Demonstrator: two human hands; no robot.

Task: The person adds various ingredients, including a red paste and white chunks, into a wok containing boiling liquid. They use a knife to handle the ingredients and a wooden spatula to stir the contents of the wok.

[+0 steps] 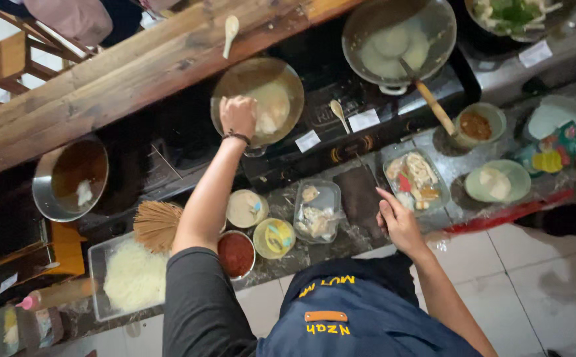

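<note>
Sprinkling seems in hand: left hand (pixel 238 116) fingers are held clenched over the round metal pan (pixel 232 80) of pale food; right hand (pixel 399 221) fingers are laid released on the dark stone tabletop (pixel 361 198); steady release over the pan is called for.

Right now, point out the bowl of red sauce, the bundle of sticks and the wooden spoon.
Bowl of red sauce (pixel 236 254), head view, on the sauce.
Bundle of sticks (pixel 157 225), head view, fanned end.
Wooden spoon (pixel 434 106), head view, mid-handle.

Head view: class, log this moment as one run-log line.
left hand closed above pan | right hand open on counter beside food tray
</note>
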